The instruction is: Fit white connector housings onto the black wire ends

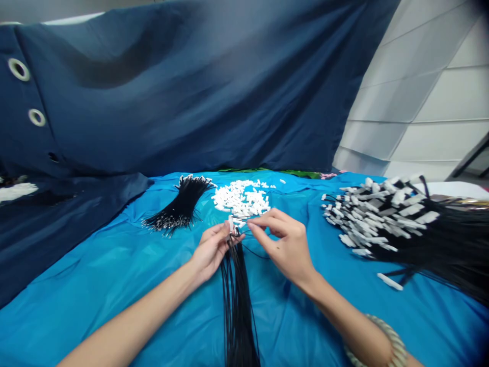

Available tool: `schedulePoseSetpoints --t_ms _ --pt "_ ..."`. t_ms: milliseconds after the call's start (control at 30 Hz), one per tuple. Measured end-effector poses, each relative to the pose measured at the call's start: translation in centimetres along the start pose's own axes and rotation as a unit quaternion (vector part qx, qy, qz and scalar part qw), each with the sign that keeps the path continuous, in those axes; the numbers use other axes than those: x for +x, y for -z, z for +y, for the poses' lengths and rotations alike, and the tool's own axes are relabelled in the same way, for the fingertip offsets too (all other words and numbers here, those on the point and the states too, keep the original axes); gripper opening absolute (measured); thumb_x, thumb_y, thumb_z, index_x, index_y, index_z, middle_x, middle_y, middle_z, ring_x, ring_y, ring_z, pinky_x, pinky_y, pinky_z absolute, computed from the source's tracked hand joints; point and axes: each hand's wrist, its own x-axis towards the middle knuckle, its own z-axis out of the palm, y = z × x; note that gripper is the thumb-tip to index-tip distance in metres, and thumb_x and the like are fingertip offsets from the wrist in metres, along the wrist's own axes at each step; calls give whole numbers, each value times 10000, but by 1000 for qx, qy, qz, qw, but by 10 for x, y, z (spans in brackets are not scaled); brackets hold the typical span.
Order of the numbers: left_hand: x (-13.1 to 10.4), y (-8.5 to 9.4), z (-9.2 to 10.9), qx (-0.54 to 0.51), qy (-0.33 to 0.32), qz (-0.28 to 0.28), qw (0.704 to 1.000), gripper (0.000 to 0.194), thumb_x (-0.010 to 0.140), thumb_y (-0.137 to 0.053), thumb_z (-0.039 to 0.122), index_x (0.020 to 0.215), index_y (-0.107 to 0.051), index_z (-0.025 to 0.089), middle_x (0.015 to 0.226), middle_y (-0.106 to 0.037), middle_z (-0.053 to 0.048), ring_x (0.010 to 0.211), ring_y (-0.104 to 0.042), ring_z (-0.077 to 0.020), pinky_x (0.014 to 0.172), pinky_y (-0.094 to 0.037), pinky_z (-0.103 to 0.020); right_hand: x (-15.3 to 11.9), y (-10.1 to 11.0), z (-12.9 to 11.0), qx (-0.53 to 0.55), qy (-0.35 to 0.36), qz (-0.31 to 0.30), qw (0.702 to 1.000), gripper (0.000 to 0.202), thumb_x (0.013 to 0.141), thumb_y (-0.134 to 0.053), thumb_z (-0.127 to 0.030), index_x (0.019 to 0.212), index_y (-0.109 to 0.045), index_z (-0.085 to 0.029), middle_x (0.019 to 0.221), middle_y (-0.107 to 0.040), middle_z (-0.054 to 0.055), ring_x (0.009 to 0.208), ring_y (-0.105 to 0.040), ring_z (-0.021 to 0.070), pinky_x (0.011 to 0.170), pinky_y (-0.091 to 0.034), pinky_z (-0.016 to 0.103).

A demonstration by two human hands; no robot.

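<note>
My left hand (214, 250) is closed, its thumb and fingers around a small white connector (231, 223) and the upper ends of several black wires. Those black wires (240, 306) hang from it toward the near edge of the view. To its right, my right hand (286, 250) pinches a thin black wire between thumb and forefinger, close to the connector. Whether the wire tip is inside the connector is too small to tell. Just beyond the hands lies a pile of loose white connectors (242, 196) on the blue sheet (153, 290).
A bundle of short black wires (178, 204) with shiny ends lies at the back left. At the right rests a large bundle of black wires (431, 250) tipped with white connectors. A dark blue curtain (210, 92) hangs behind, beside white panels (420, 86).
</note>
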Motion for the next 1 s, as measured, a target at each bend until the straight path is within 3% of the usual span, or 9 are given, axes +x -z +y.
schedulePoseSetpoints --t_ms 233,1000 --pt "-3 -4 0 17 -13 -4 1000 157 629 -663 241 635 -625 89 632 -607 -33 605 -568 -99 646 -478 -211 -5 -8 3 -54 14 11 998 115 760 -528 -178 704 -628 -168 630 -554 16 627 -498 131 584 -395 261" --pt "-5 -4 0 39 -27 -8 999 174 616 -672 255 618 -620 89 626 -583 -31 625 -548 -97 645 -463 -205 -8 -10 6 -107 49 8 993 134 785 -504 -198 719 -618 -173 638 -556 18 624 -464 137 580 -378 272"
